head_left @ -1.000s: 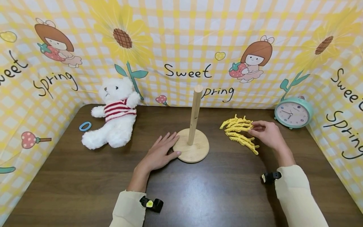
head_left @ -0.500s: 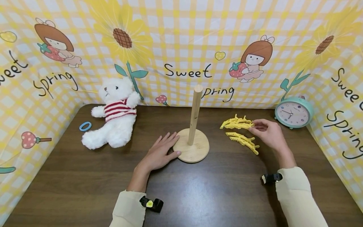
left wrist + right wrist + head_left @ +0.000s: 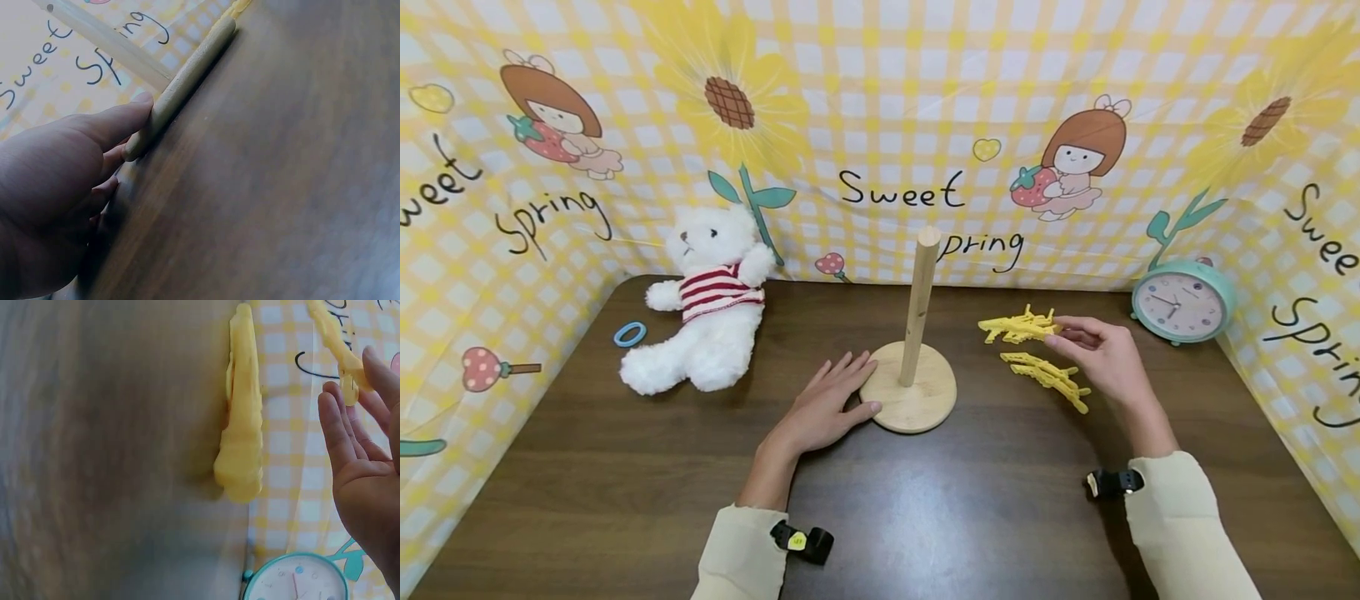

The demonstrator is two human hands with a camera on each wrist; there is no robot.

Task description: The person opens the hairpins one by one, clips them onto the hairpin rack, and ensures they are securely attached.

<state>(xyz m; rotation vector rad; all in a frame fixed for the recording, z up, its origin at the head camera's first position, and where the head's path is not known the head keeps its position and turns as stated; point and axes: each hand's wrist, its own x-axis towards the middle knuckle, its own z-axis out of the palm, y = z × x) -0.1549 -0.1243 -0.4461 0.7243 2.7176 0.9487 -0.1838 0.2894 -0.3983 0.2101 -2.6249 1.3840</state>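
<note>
My left hand (image 3: 823, 408) lies with fairly straight fingers at the left edge of a wooden stand. Its fingers and thumb touch the round base (image 3: 934, 402), from which an upright wooden rod (image 3: 919, 308) rises. On the right, my right hand (image 3: 1108, 358) pinches one end of a yellow branch-like plastic piece (image 3: 1018, 327) between thumb and fingers. In the right wrist view this held piece (image 3: 334, 337) is raised off the table. More yellow plastic (image 3: 1047, 381) lies on the table just in front of it. Whether another piece lies under the held one, I cannot tell.
A white teddy bear (image 3: 718, 333) in a red-striped shirt lies at the left, beside a blue ring (image 3: 630, 334). At the back right stands a green alarm clock (image 3: 1182, 304). A yellow checked cloth (image 3: 880, 100) walls the brown table (image 3: 662, 475) at the back and sides.
My right hand has lifted the yellow plastic piece and shifted it slightly left, away from the front yellow plastic. The left hand stays on the base. The head view has shifted slightly.
</note>
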